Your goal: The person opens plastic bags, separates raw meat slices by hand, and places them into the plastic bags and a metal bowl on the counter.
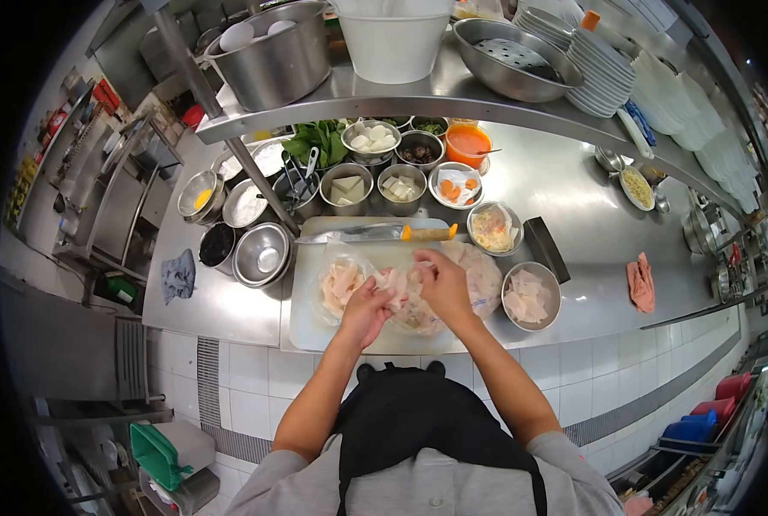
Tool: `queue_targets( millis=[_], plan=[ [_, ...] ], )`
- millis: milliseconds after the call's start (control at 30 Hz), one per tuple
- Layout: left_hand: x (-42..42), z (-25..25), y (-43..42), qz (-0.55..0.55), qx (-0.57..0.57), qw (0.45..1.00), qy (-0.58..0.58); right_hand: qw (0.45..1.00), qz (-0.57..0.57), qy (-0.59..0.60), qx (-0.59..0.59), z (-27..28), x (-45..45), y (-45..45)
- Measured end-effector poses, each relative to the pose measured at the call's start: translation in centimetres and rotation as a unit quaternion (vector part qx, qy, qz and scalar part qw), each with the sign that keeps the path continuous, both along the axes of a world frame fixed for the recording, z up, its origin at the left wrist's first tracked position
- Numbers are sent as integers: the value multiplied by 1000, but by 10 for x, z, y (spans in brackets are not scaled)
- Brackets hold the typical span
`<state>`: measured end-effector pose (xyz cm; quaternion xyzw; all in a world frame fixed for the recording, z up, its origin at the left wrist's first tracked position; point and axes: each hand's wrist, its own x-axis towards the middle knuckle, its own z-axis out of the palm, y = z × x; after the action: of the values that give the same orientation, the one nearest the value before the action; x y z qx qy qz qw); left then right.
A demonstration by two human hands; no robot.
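Note:
My left hand (367, 312) is closed on the gathered part of a clear plastic bag (390, 288) over a white cutting board (308, 322). Just to the right, my right hand (442, 285) pinches the same crumpled plastic between bent fingers. Pale raw meat slices (341, 282) show through the bag left of my hands; their exact kind is unclear. Beside and partly behind my right hand lies another full clear bag (478, 273) of pale slices. A knife (358, 233) with a yellow-ended handle lies across the board's far edge. Similar slices fill a steel bowl (531, 296) at right.
Behind the board stand several steel containers, including tofu blocks (347, 190), with an orange sauce tub (468, 143). An overhead steel shelf (418, 96) carries pots and plates. Empty nested bowls (262, 254) and a grey cloth (178, 277) sit left, a pink cloth (640, 282) right.

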<state>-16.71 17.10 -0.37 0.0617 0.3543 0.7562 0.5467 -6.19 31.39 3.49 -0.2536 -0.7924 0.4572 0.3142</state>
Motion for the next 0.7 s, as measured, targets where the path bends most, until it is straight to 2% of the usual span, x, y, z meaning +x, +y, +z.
queue_targets(
  millis=[67,100,133,167,200,233,267,300,333,400,433,467,533,567,600,667,700],
  plan=[
    [-12,-12,-6,75,-28,990,114,999,11,-33,-11,1,6,10],
    [-21,-11,-14,77,-30,990,112,997,17,-65,-25,0,12,14],
    [-32,-6,-22,98,-80,972,199,997,18,-68,-26,-10,18,17],
    [-44,0,-27,119,-128,943,285,979,85,-174,57,-24,25,21],
    [-52,5,-31,121,-125,943,283,939,150,-275,140,-35,30,22],
    [-59,9,-36,93,-193,855,473,938,152,-277,144,-41,33,16],
    [-64,9,-43,60,-254,725,638,900,167,-343,210,-49,36,7],
    [-71,-6,-47,19,-253,713,653,855,177,-401,276,-55,34,0],
    [-72,-7,-46,27,-250,712,656,855,176,-397,284,-61,26,-2],
    [-55,-16,-44,82,-321,527,783,832,105,-447,311,-76,28,-11],
    [-43,0,-42,127,-296,553,768,839,107,-441,299,-79,29,-10],
    [-32,2,-43,119,-303,557,764,838,114,-446,293,-82,31,-12],
    [-26,8,-35,86,-210,676,701,861,93,-448,220,-81,24,-2],
    [-18,6,-30,62,-201,735,645,861,90,-449,219,-83,23,4],
    [-12,2,-24,57,-201,737,643,882,86,-417,204,-89,26,8],
    [-2,-9,-12,-43,-219,755,617,899,84,-387,185,-92,34,16],
    [0,-22,-7,-45,-221,756,615,939,89,-306,131,-86,39,21]
  ],
)
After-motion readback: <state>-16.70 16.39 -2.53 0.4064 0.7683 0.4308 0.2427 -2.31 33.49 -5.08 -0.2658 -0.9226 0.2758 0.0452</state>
